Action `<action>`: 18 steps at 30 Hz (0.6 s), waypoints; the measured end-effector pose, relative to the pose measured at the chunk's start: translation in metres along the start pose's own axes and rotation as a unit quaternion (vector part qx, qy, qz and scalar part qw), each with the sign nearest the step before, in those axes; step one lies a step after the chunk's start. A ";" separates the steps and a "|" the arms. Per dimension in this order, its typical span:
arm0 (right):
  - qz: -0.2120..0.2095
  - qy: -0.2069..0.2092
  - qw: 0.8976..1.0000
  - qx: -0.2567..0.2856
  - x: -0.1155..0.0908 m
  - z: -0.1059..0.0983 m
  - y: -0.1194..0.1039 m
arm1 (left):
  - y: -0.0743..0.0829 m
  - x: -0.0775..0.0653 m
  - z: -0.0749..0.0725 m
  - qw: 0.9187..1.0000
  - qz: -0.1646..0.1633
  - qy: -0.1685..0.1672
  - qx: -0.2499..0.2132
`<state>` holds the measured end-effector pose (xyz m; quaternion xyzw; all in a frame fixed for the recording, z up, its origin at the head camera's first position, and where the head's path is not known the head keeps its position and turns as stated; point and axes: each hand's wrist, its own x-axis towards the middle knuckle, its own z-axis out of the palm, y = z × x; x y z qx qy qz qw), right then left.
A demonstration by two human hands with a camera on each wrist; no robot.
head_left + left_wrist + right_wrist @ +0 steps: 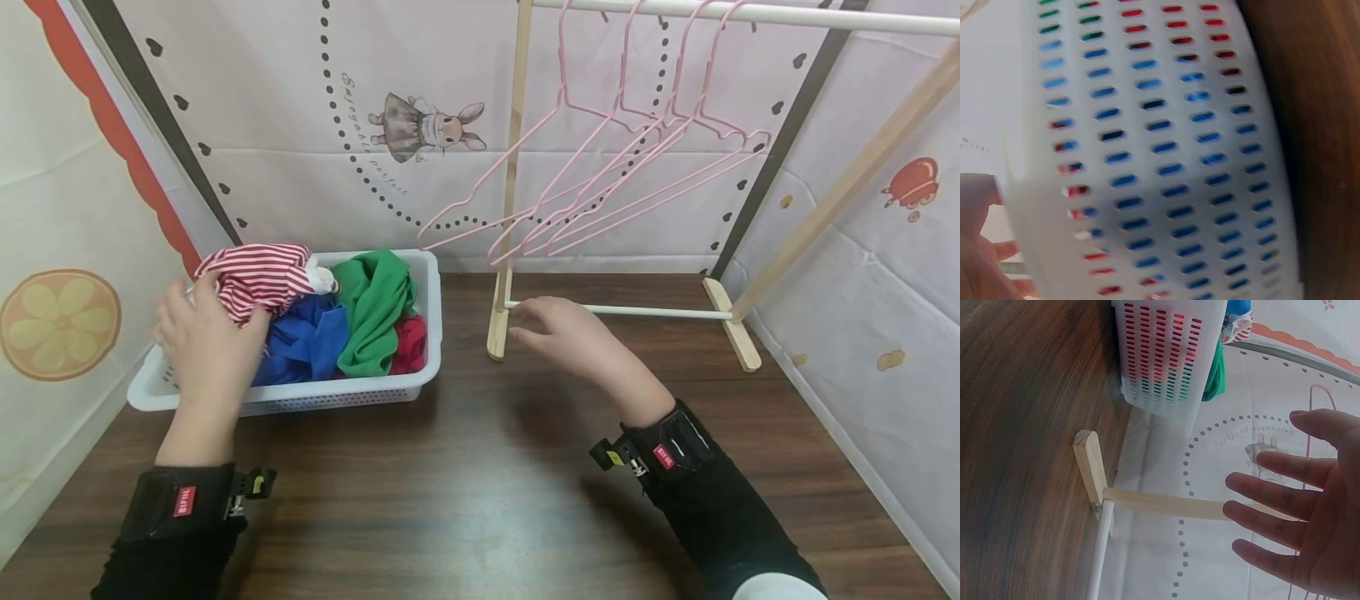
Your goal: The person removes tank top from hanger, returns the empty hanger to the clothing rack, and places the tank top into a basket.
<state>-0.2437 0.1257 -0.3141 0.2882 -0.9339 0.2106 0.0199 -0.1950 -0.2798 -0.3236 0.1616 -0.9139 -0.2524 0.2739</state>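
Note:
My left hand [210,346] is over the left end of a white plastic basket [360,392], with bent fingers and the thumb at either side of a red-and-white striped cloth garment [255,275]. Whether the fingers grip it cannot be made out; in the left wrist view the basket wall fills most of the picture and only part of the hand shows at the edge. Blue cloth [303,337], green cloth [371,304] and red cloth [408,343] lie beside the striped one. My right hand [562,333] holds nothing, its fingers spread in the right wrist view, near the rack's lower bar.
A wooden rack [512,183] stands behind and to the right, with a white top rail [825,17] and a white lower bar [652,312]. Several pink hangers [600,179] hang from the rail. Printed cloth walls [285,183] enclose the dark wooden surface [450,500].

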 end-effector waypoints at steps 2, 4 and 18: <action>-0.006 0.004 1.000 -0.006 0.001 0.000 0.000 | 0.007 -0.002 -0.002 1.000 0.012 0.000 0.000; -0.012 0.011 1.000 -0.014 0.002 -0.001 0.000 | 0.015 -0.004 -0.004 1.000 0.024 -0.002 0.002; -0.003 0.063 0.994 -0.090 -0.004 0.007 0.004 | 0.064 -0.028 -0.004 0.991 0.126 -0.050 0.015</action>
